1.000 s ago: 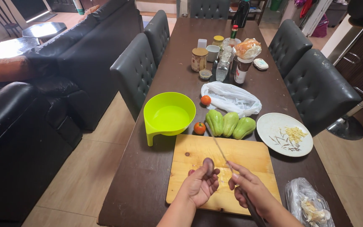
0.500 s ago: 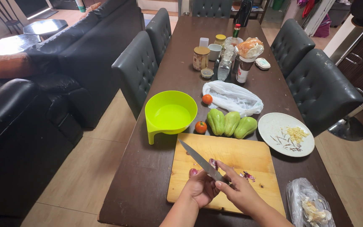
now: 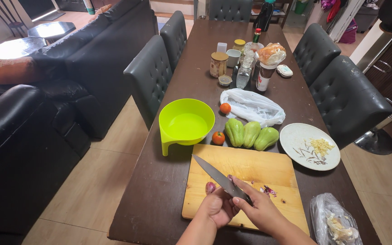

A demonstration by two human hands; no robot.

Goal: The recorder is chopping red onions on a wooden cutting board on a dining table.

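A smooth lime plastic bowl [image 3: 186,124] stands left of the pale wooden cutting board [image 3: 268,165]. On the board, the left hand [image 3: 218,208] curls around a small purple shallot [image 3: 229,178], mostly hidden. The right hand [image 3: 260,209] grips a steel knife [image 3: 214,174], blade angled up-left. Three ridged green chayotes [image 3: 251,133] lie beyond.

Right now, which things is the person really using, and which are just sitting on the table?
In use:
- knife, in the right hand
- small purple onion, mostly hidden under the blade, by the left hand
- cutting board
- second onion and peel scraps on the board

Just sitting:
- green bowl
- two tomatoes
- three green squashes
- plate
- jars and bottles
- plastic bags
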